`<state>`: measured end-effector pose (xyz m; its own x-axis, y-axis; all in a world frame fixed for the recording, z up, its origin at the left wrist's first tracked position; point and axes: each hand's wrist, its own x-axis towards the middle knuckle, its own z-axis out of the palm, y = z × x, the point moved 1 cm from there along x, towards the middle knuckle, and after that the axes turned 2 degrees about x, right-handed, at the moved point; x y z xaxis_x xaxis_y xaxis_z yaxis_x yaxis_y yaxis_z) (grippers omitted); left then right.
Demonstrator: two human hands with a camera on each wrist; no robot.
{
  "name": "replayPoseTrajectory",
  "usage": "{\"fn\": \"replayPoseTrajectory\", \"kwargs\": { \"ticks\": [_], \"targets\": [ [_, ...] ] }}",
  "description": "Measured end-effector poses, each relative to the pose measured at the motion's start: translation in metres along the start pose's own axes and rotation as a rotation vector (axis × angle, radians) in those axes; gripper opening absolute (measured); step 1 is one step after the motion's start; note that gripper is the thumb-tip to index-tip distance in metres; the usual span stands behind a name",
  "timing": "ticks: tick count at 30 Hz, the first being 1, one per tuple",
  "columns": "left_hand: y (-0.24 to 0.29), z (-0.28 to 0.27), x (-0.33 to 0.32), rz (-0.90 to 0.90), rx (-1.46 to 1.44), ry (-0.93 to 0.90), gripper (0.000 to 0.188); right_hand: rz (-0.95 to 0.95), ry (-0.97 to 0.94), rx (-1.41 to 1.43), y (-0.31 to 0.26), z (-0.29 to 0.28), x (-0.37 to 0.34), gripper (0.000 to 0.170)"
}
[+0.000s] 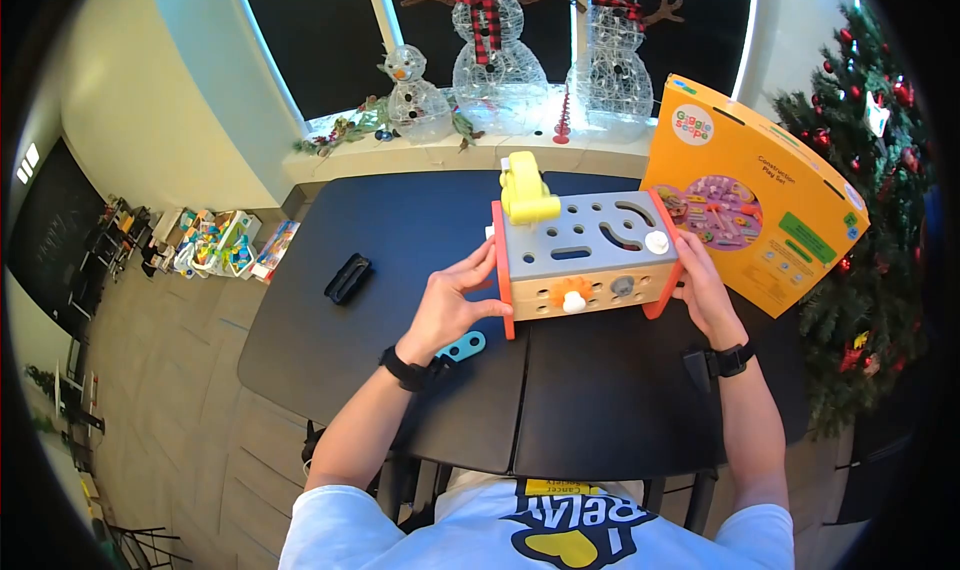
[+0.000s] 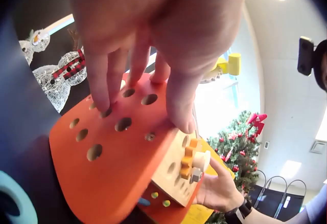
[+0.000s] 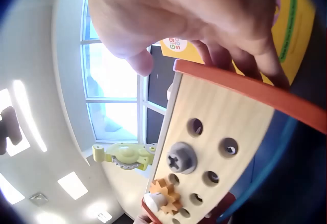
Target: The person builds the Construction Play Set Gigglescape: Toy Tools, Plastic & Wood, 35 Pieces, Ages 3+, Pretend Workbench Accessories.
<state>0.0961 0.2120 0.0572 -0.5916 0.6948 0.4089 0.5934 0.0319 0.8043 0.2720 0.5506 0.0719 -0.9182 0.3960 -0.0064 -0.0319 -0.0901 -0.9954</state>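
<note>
A toy workbench (image 1: 580, 255) with red end panels, a grey slotted top and a wooden front sits between my two hands. My left hand (image 1: 452, 305) grips its left red panel (image 2: 112, 147), fingers spread over the outer face and thumb at the front edge. At the other end my right hand (image 1: 708, 295) holds the right panel (image 3: 240, 86) with its fingers; the thumb sticks up apart from it. On the front are an orange gear (image 3: 166, 196) with a white bolt and a grey screw (image 3: 182, 157). A yellow toy piece (image 1: 527, 190) stands on the top, near a white knob (image 1: 656, 242).
A turquoise strip with holes (image 1: 462, 347) lies beside my left wrist. Farther left is a black holder-like object (image 1: 348, 278). The yellow play-set box (image 1: 760, 195) stands at the right, before a Christmas tree (image 1: 870, 200). Wire snowmen (image 1: 497, 60) line the windowsill behind the black table (image 1: 400, 210).
</note>
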Motion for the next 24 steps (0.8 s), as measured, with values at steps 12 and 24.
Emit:
{"fn": "replayPoseTrajectory", "kwargs": {
  "ticks": [12,24],
  "targets": [
    [0.010,-0.035,-0.038,-0.300,0.757,-0.391,0.069,-0.076,0.068,-0.285,0.000,-0.001,0.000,0.055],
    [0.026,-0.062,-0.026,-0.270,0.500,-0.203,0.036,-0.303,0.204,-0.675,-0.007,0.007,-0.002,0.056]
  ]
}}
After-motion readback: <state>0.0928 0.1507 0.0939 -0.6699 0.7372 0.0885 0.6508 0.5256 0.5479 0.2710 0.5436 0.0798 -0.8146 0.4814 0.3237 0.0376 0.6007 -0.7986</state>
